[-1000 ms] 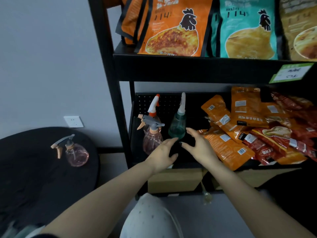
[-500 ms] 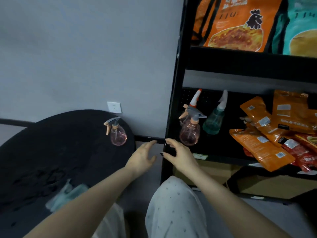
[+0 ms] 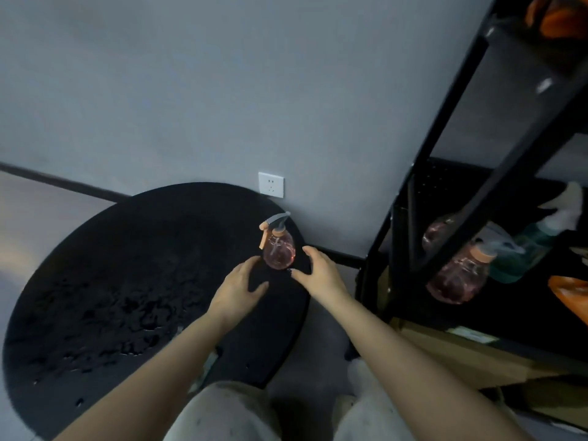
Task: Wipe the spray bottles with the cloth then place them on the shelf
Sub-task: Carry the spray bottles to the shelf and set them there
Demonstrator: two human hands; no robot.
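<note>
A: At worktop's (image 3: 95,297) far edge, pink spray bottle (image 3: 280,251) stands upright. Left hand (image 3: 237,289) and right hand (image 3: 321,275) flank it, fingers spread, apparently not touching.

B: Risk: a clumsy grab tips it off. Cloth not visible.

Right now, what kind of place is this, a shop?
Probably a small shop corner: a black metal shelf rack holding orange snack packets and spray bottles, beside a round black table.

White wall socket (image 3: 271,184), orange packets (image 3: 569,296)
</note>
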